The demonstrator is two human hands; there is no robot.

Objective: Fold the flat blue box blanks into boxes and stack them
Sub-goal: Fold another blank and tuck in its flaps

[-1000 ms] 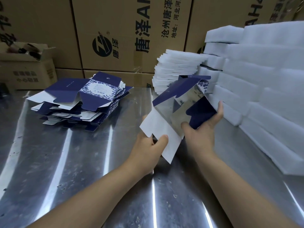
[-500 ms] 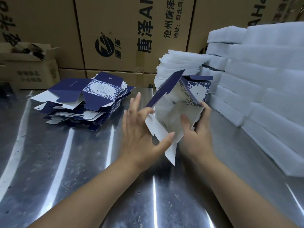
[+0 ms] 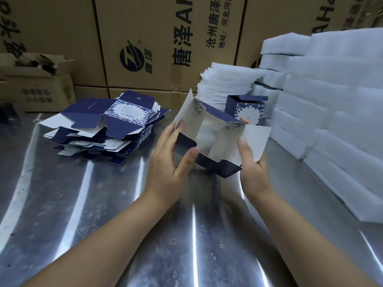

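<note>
Spread wider now, box blank (image 3: 209, 131), left hand (image 3: 167, 162) grip pinching its blue flap (image 3: 215, 165), right hand (image 3: 251, 168) pinching its white flap (image 3: 256, 139)

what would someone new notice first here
A half-folded box is mid-frame, held by the left hand and right hand. A pile of flat blanks lies at left on the steel table, and white foam slabs tower at right.

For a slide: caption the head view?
Left hand and right hand fold a box blank over the table, beside stacked blanks.
</note>
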